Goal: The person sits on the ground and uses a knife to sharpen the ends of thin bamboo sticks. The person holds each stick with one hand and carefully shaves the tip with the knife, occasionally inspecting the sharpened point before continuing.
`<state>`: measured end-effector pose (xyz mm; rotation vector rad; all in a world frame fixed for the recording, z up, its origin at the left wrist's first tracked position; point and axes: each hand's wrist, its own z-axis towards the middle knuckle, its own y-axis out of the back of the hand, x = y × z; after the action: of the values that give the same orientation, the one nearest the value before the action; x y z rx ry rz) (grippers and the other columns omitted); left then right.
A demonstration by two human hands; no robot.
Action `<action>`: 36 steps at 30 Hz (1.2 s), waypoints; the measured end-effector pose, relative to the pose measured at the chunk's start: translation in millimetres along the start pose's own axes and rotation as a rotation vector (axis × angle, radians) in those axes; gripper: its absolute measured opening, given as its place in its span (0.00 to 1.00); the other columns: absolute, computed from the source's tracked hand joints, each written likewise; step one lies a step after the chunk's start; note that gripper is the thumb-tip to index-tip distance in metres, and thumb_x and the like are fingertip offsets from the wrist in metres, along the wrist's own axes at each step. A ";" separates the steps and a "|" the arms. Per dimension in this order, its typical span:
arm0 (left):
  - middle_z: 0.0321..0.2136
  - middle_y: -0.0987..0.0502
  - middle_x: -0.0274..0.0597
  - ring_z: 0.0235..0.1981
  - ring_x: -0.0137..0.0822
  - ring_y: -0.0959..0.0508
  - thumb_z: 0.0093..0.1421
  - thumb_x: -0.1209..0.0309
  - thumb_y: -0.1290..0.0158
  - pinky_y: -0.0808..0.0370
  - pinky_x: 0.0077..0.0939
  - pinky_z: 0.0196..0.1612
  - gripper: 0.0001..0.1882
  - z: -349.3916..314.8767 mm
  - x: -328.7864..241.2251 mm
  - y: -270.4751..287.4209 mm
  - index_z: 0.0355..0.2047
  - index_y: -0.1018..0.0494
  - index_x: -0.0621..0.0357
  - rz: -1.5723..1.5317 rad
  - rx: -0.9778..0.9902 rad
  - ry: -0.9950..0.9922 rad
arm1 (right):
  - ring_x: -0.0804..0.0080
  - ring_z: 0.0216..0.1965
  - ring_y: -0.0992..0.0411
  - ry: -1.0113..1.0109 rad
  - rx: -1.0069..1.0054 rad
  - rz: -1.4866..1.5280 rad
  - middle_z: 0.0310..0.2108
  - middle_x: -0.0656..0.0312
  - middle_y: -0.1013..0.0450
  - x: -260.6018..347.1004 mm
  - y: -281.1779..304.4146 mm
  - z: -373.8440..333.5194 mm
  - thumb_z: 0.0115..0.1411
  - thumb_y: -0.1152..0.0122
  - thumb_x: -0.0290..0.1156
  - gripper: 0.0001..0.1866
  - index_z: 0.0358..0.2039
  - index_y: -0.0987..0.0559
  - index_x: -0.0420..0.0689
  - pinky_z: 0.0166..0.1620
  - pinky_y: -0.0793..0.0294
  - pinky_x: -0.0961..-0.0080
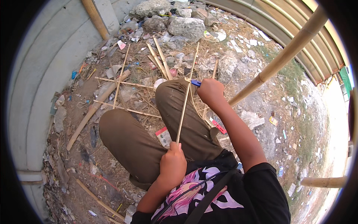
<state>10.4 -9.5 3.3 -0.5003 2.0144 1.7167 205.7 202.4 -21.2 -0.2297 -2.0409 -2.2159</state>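
Note:
My left hand [173, 163] is closed round the lower end of a long, thin bamboo strip [184, 108]. The strip slants up and away across my raised right knee. In my right hand [211, 92] is a blue utility knife [195, 83], whose front end meets the strip just past the knee; my fist hides most of the handle. A thin curled sliver [192, 100] hangs down from that spot along my thigh. Beyond the knee, several split bamboo pieces [159, 56] lie on the ground, and more thin strips [126, 83] lie crossed to the left.
A thick bamboo pole [276, 59] slants up at the right. Another round pole [97, 110] lies at the left near a grey wall [41, 82]. Large rocks [186, 29] and litter spread ahead. A red tool [219, 126] shows beside my right thigh.

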 end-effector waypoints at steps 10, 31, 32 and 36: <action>0.21 0.24 0.61 0.23 0.60 0.21 0.70 0.69 0.55 0.25 0.50 0.25 0.11 -2.0 3.3 -0.3 0.34 0.36 0.65 -0.024 0.013 0.020 | 0.49 0.36 0.19 -0.201 0.065 -0.032 0.33 0.48 0.19 -45.7 -7.5 85.4 0.57 0.46 0.32 0.13 0.33 0.15 0.41 0.38 0.21 0.57; 0.18 0.28 0.41 0.19 0.27 0.30 0.72 0.68 0.55 0.32 0.28 0.25 0.12 7.9 9.9 22.4 0.36 0.31 0.65 -0.700 0.182 0.155 | 0.50 0.16 0.27 0.252 -0.059 0.260 0.14 0.51 0.28 11.8 0.8 -99.2 0.64 0.45 0.37 0.18 0.19 0.24 0.41 0.23 0.28 0.58; 0.18 0.28 0.40 0.19 0.26 0.30 0.72 0.68 0.55 0.32 0.27 0.25 0.12 7.1 9.0 21.2 0.36 0.32 0.65 -0.695 0.156 0.141 | 0.52 0.14 0.27 0.283 -0.097 0.236 0.13 0.52 0.28 16.4 4.3 -105.7 0.64 0.44 0.37 0.18 0.18 0.24 0.42 0.21 0.28 0.59; 0.18 0.29 0.36 0.19 0.22 0.34 0.72 0.68 0.55 0.35 0.23 0.23 0.11 7.6 11.1 12.8 0.35 0.32 0.64 -0.656 0.068 0.085 | 0.56 0.11 0.30 0.401 -0.080 0.151 0.12 0.56 0.29 28.8 7.9 -134.8 0.64 0.43 0.35 0.18 0.16 0.28 0.45 0.17 0.32 0.62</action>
<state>-5.0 0.2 6.7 -1.0809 1.6829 1.2330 175.0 67.8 -18.6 0.0507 -1.6695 -2.0540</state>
